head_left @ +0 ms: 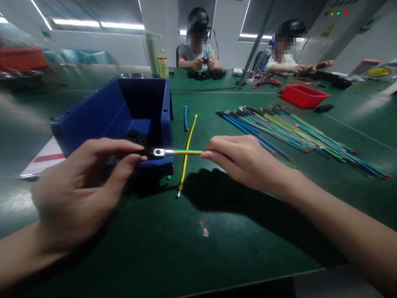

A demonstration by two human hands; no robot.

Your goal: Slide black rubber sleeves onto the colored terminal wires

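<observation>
My right hand (240,159) pinches a yellow-green wire (186,152) that ends in a silver ring lug (159,152). My left hand (82,188) pinches a small black sleeve (148,153) right at the lug, thumb and forefinger closed on it. Both hands hover in front of a blue bin (124,111) that holds dark parts. A loose yellow wire (187,153) lies on the green table (198,231) under the held wire, and a short blue wire (185,118) lies farther back.
A row of several coloured lugged wires (294,132) lies on the right. A red tray (304,96) sits behind them. A bottle (162,58) stands behind the bin. Two other people work at the far side. A white sheet (43,159) lies left of the bin.
</observation>
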